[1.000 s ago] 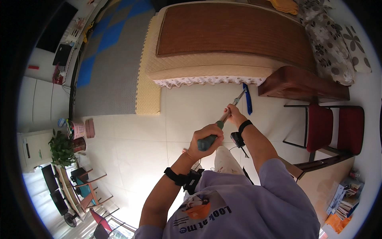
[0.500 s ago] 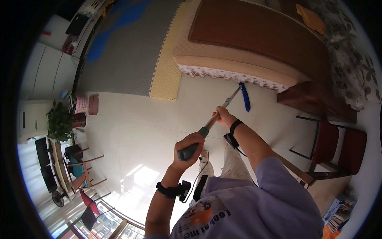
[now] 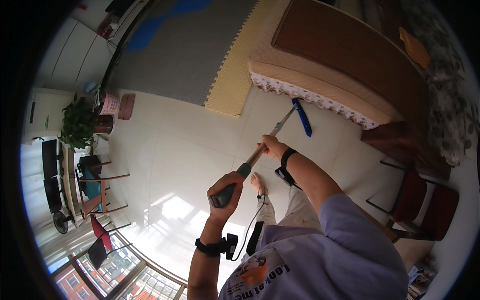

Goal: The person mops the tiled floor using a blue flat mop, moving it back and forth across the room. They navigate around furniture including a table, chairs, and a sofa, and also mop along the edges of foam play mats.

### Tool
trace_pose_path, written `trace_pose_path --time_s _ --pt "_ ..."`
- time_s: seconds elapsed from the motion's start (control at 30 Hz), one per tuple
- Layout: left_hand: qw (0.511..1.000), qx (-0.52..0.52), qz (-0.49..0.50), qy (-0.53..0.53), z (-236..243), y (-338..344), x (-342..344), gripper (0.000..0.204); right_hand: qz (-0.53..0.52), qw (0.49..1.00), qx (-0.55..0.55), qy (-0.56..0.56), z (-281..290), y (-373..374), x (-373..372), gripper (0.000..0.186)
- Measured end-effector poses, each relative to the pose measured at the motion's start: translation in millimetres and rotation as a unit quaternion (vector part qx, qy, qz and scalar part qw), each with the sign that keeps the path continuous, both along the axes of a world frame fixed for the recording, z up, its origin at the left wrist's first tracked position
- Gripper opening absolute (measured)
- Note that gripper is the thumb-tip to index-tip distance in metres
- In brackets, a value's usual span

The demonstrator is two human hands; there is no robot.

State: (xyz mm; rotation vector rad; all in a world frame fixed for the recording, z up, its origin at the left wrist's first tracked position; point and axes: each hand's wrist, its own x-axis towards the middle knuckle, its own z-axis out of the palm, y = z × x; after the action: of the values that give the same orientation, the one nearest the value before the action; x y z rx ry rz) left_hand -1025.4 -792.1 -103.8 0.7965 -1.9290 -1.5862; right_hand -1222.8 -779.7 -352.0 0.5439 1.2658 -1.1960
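Note:
Both hands grip the long handle of a flat mop (image 3: 256, 154), which slants away from me to the upper right. My left hand (image 3: 226, 194) is wrapped round the dark green grip at the near end. Farther up the pole, my right hand (image 3: 273, 147) is closed on the metal-coloured shaft. At the far end, the narrow blue mop head (image 3: 303, 119) lies on the pale tiled floor (image 3: 195, 135), its far tip at the frilled edge of the bed (image 3: 320, 102).
Left of the bed lies a grey, blue and yellow foam mat (image 3: 230, 90). A red chair (image 3: 407, 200) stands to the right, near a brown wooden block (image 3: 395, 142). Along the left are a potted plant (image 3: 79, 122), a pink basket (image 3: 109, 104) and a wooden chair (image 3: 97, 192).
The mop, with both hands on it, has shifted a little left in the picture. The view has turned, so the bed and mat sit farther right. My bare left foot now shows more.

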Motion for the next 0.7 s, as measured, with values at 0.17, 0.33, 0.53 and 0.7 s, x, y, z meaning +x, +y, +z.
trace_pose_path --time_s 0.17,0.33,0.53,0.7 --pt "0.998 0.01 0.063 -0.025 17.0 7.8 24.0 0.014 0.049 0.998 0.026 -0.006 8.1 -4.8 32.0 0.016" --pt "0.994 0.03 0.082 -0.064 36.2 11.4 44.9 0.015 0.098 0.995 0.029 -0.019 20.0 -5.7 59.1 0.015" --pt "0.99 0.037 0.098 -0.091 59.6 26.3 50.6 0.015 0.11 0.993 0.026 -0.036 36.2 9.0 75.7 0.021" --pt "0.985 0.044 0.153 -0.073 76.5 34.8 52.8 0.015 0.135 0.989 -0.004 -0.06 52.2 14.1 89.6 0.021"
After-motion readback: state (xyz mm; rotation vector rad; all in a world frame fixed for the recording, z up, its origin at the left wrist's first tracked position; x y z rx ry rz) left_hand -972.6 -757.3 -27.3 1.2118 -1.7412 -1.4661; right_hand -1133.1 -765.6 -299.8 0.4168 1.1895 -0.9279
